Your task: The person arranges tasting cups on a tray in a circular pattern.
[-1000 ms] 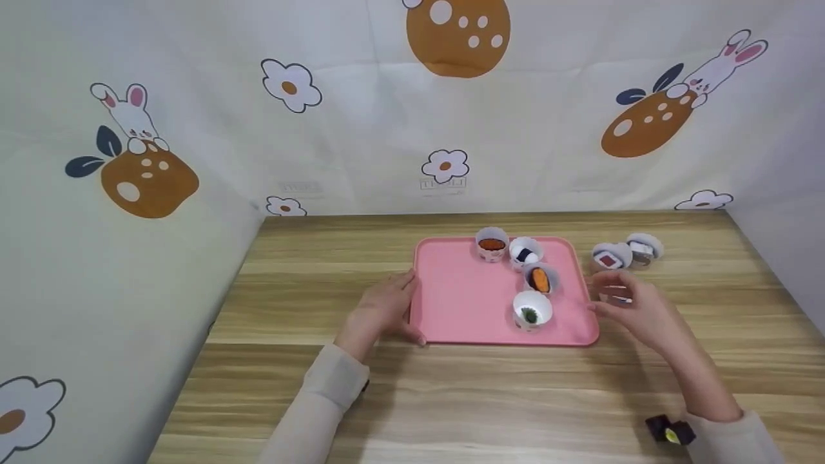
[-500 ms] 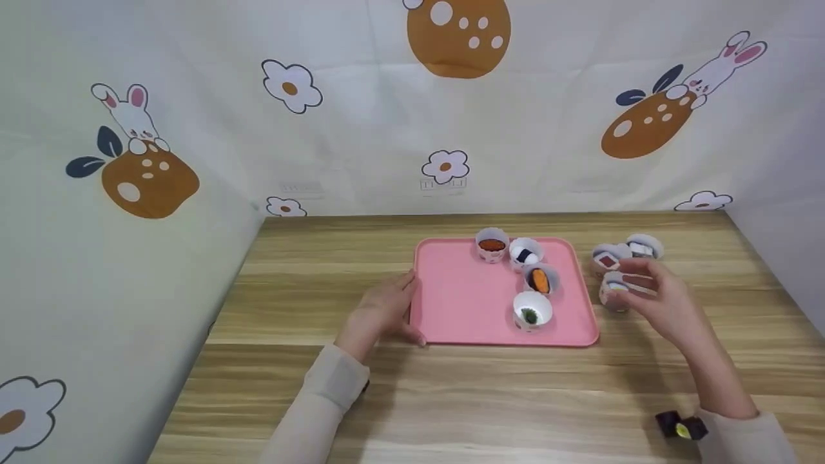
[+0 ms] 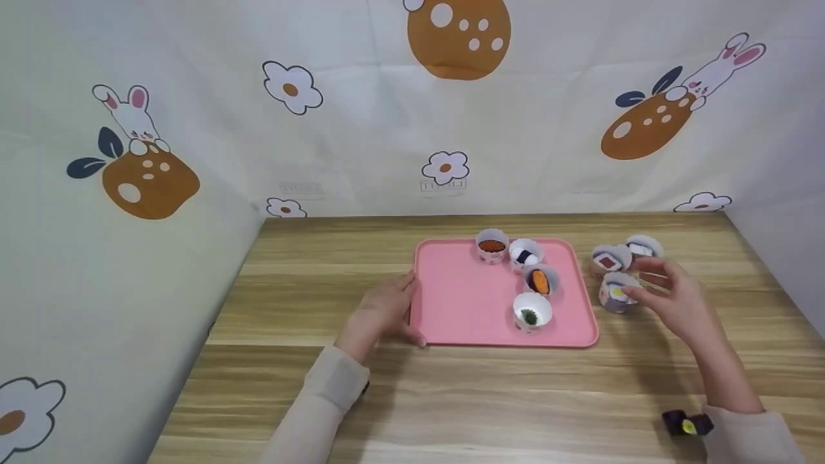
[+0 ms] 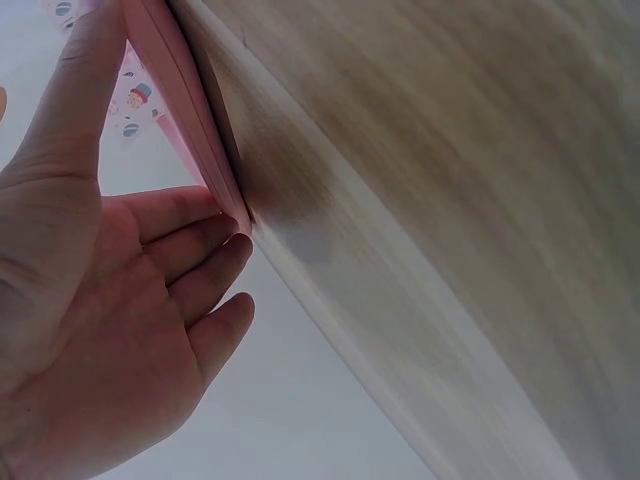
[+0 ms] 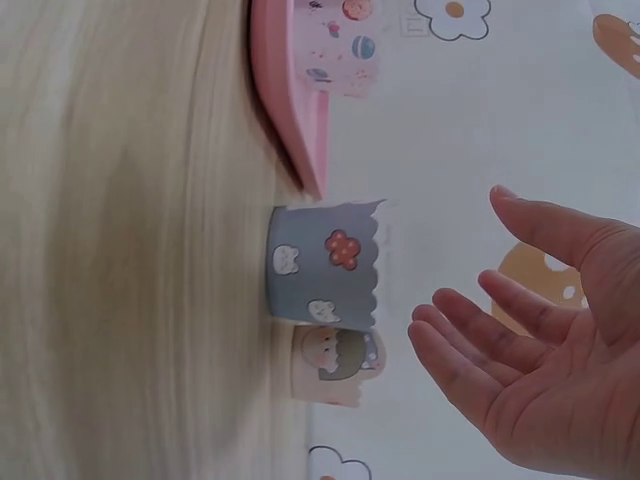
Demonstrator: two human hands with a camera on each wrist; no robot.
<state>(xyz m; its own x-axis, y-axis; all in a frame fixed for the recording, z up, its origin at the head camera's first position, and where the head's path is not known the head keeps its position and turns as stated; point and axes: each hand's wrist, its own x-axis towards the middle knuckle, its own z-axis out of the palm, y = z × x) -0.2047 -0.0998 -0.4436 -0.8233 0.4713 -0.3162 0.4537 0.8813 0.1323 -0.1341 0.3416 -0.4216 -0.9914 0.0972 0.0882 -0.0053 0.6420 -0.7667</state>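
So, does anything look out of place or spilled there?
Nothing looks spilled, damaged or knocked over. The only lopsided bit is the tray: its four cups bunch toward the right side, which looks uneven. Three more cups stand off it, on the table to its right.

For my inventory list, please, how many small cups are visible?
7. The pink tray holds four: back cup, second cup, third cup, front cup. Right of it stand three: rear-left cup, rear-right cup, near cup. Others could be hidden behind these.
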